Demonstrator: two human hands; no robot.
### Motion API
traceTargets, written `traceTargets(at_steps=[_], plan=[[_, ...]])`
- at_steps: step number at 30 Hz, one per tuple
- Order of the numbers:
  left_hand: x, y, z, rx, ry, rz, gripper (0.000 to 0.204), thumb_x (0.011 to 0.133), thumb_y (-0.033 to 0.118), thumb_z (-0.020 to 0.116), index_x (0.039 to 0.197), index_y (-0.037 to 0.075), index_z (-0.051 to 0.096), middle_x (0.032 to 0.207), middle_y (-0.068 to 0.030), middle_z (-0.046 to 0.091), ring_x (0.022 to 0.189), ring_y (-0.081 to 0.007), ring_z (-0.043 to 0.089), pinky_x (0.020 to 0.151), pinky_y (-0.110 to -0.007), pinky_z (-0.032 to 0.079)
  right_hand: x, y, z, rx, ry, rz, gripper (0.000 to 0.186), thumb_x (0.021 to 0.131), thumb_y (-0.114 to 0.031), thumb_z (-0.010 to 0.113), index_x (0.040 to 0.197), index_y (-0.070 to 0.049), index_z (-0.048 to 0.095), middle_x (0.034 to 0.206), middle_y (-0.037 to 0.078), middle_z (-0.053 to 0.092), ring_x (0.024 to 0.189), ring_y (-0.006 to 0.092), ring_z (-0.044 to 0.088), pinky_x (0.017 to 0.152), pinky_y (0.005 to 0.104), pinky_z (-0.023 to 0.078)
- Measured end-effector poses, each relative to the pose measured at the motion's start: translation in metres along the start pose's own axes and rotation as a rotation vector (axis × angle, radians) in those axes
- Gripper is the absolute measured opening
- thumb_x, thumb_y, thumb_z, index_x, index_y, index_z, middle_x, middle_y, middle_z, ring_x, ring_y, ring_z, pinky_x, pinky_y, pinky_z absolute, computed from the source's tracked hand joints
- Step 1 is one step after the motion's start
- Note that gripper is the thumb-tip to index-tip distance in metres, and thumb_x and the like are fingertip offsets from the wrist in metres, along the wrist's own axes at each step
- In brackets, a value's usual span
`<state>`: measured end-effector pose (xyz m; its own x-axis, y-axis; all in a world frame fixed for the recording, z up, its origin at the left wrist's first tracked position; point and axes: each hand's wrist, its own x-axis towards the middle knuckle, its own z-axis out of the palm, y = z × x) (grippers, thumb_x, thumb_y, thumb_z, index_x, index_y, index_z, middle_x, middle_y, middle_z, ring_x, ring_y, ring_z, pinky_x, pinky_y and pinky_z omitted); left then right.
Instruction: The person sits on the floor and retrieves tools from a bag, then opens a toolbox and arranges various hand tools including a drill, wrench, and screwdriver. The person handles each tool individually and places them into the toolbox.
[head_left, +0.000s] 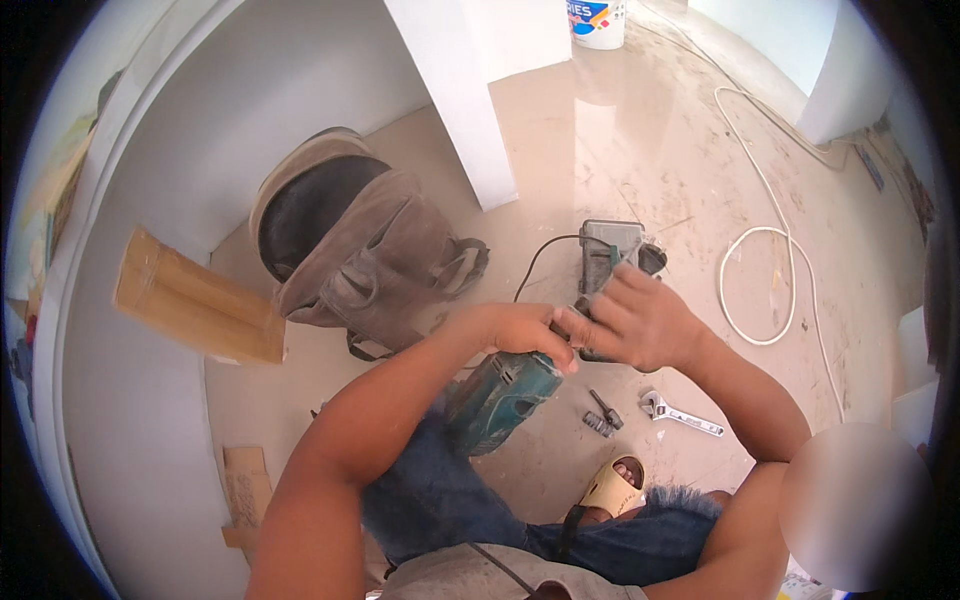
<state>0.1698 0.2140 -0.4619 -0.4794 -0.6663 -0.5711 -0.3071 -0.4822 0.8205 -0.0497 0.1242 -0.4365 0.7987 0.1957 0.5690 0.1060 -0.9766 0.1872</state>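
your left hand (530, 330) is curled over the far end of a teal power tool (505, 398), whose near end is at your left thigh (430, 500). right hand (645, 322) just beside it, fingers bent; can't see whether it grips anything. adjustable wrench (684, 414) on the floor (660, 180), near right; dusty brown bag (375, 265), far left.

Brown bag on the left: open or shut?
Open: the brown bag's top gapes, its dark interior showing.
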Motion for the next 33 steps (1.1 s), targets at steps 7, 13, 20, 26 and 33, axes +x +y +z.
traceTargets(at_steps=[7, 13, 20, 26, 33], plan=[[-0.002, 0.011, 0.001, 0.241, 0.166, -0.030, 0.045, 0.077, 0.033, 0.081, 0.108, 0.003, 0.069, 0.090, -0.0032, 0.069, 0.086, -0.0159, 0.062, 0.079, -0.031, 0.048, 0.002, 0.013, -0.026, 0.572, -0.455, 0.549, 0.056, 0.079, -0.056, 0.077, 0.082, -0.002, 0.063, 0.073, 0.015, 0.064, 0.075, 0.0343, 0.061, 0.078, 0.0422, 0.047], [0.014, 0.010, 0.009, 0.499, 0.179, -0.072, 0.040, 0.080, 0.031, 0.076, 0.107, 0.002, 0.070, 0.092, -0.0078, 0.073, 0.087, -0.0174, 0.066, 0.081, -0.032, 0.049, 0.003, 0.012, -0.017, 0.492, -0.915, 0.688, 0.042, 0.086, -0.045, 0.071, 0.074, -0.004, 0.074, 0.067, 0.010, 0.066, 0.076, 0.0369, 0.065, 0.088, 0.0475, 0.046], [0.039, -0.022, -0.001, 0.561, 0.233, -0.138, 0.044, 0.078, 0.032, 0.075, 0.109, 0.001, 0.071, 0.096, -0.0157, 0.075, 0.092, -0.0278, 0.071, 0.085, -0.038, 0.052, -0.022, -0.046, 0.028, -0.282, -0.600, 0.369, 0.021, 0.084, -0.020, 0.061, 0.075, -0.011, 0.077, 0.075, 0.009, 0.065, 0.080, 0.0253, 0.058, 0.097, 0.0477, 0.036], [0.045, -0.019, 0.004, 0.650, 0.245, -0.196, 0.052, 0.073, 0.039, 0.076, 0.102, -0.003, 0.072, 0.094, -0.0210, 0.074, 0.091, -0.0321, 0.071, 0.083, -0.040, 0.053, -0.018, -0.061, 0.025, -0.288, -0.627, 0.444, 0.019, 0.081, -0.018, 0.061, 0.077, -0.007, 0.076, 0.074, 0.011, 0.064, 0.080, 0.0267, 0.058, 0.099, 0.0498, 0.037], [0.040, -0.006, 0.004, 0.635, 0.464, -0.123, 0.057, 0.071, 0.043, 0.076, 0.098, -0.007, 0.070, 0.097, -0.0264, 0.073, 0.093, -0.0374, 0.071, 0.082, -0.044, 0.055, -0.023, -0.033, 0.029, -0.361, -0.513, 0.480, 0.017, 0.083, -0.018, 0.063, 0.080, -0.011, 0.079, 0.077, 0.010, 0.069, 0.085, 0.0282, 0.060, 0.096, 0.0530, 0.036]])
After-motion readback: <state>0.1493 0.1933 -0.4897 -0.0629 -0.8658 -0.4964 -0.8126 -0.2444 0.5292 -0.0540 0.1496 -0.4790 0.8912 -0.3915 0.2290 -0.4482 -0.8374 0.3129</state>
